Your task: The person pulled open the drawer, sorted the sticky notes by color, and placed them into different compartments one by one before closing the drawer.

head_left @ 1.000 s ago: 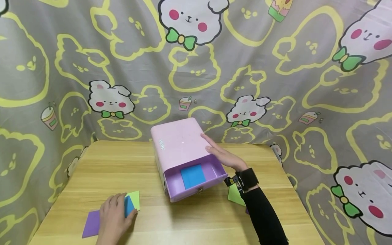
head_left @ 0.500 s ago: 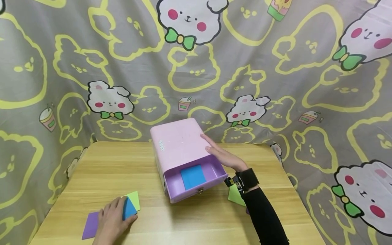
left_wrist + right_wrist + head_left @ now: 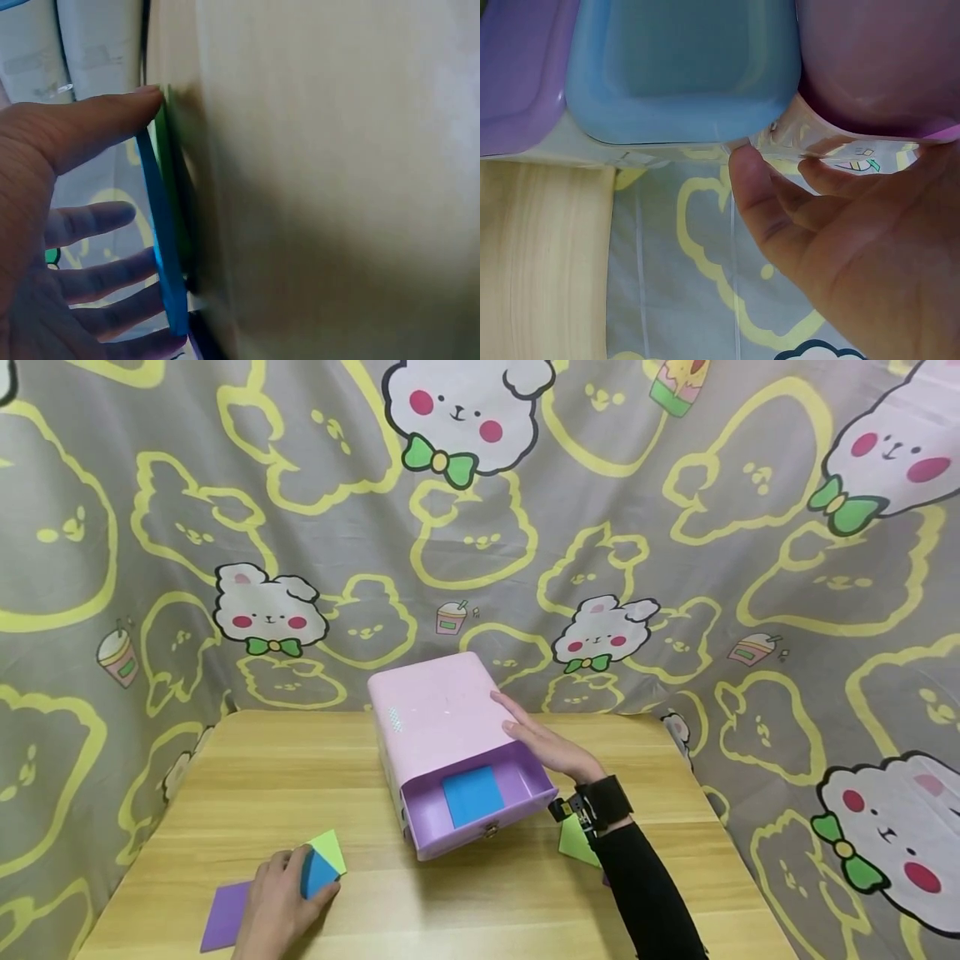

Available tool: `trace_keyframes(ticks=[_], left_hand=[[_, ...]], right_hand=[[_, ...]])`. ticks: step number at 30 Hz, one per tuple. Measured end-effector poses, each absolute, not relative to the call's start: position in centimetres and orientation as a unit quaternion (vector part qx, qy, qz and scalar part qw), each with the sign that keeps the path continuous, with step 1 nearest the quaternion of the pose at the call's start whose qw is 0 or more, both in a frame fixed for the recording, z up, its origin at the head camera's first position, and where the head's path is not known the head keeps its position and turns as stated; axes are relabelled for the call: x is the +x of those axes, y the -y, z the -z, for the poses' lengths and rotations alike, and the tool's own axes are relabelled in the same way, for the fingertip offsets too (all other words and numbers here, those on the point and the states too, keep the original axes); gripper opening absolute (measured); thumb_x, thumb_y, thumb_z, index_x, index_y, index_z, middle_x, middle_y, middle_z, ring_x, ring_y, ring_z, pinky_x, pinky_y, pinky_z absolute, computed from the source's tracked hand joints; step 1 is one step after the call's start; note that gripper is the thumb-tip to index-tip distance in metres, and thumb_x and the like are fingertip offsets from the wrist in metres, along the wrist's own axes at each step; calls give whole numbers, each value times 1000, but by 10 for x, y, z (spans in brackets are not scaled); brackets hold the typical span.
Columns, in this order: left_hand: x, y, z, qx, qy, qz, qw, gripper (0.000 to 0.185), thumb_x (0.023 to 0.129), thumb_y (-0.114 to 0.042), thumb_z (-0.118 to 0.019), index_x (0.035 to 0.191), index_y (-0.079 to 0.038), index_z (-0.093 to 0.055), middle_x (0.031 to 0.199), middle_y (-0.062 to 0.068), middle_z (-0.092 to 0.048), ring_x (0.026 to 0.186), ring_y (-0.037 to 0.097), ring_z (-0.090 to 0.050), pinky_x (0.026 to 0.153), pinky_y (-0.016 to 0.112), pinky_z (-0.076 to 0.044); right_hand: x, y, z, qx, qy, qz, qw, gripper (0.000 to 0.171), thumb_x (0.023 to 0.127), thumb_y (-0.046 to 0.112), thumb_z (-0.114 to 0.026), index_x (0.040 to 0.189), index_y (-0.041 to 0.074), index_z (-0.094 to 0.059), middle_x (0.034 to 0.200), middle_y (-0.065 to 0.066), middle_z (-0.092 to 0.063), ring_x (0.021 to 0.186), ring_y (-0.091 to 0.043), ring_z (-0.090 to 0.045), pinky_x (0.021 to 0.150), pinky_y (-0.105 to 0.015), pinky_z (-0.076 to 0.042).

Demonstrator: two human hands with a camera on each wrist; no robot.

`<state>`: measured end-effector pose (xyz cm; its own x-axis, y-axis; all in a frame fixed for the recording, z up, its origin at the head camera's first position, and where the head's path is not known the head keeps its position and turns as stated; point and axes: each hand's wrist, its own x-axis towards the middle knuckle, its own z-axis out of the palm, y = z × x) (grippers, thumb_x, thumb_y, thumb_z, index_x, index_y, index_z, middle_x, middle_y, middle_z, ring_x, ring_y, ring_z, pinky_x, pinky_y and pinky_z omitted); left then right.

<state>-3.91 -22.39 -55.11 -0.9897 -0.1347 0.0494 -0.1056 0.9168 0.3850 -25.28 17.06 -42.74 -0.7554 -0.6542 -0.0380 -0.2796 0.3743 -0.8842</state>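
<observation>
A pink drawer box stands mid-table with its purple drawer pulled out; a blue card lies inside. My right hand rests with straight fingers along the box's top right edge; in the right wrist view the thumb touches the box's edge. At the front left my left hand pinches a second blue card, tilted up off a light green card. The left wrist view shows this blue card between thumb and fingers. A purple card lies partly under the hand.
Another green card lies on the wooden table beside my right wrist, partly hidden by the sleeve. A cartoon-print cloth hangs behind and around the table.
My left hand has lifted the blue card's edge higher off the green card and drawn slightly toward me. The right hand and the box have stayed put.
</observation>
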Motion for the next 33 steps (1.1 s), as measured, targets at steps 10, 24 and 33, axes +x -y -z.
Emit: trace_keyframes(ticks=[10,24,33], left_hand=[[-40,220,553,66,978,187,65,75,75,-40,-86,127,6,-57,112,34,-62,98,47,-63,76,61,-57],[-39,218,545,90,972,215,28,82,79,-47,-81,131,10,-53,104,32,-62,83,35,-64,63,45,-57],[-37,218,540,100,968,228,20,84,80,-49,-80,134,8,-51,108,34,-62,85,37,-66,66,48,-58]], right_hand=[[-253,-171,429,-283,-807,480,196,56,108,48,-35,158,50,-11,171,18,-3,161,-19,0,128,-65,-6],[-252,-170,427,-280,-807,480,198,56,107,50,-36,157,52,-12,171,20,-3,161,-18,0,128,-65,-6],[-252,-170,428,-282,-804,485,196,56,108,46,-36,159,49,-12,172,17,-3,162,-20,1,128,-65,-5]])
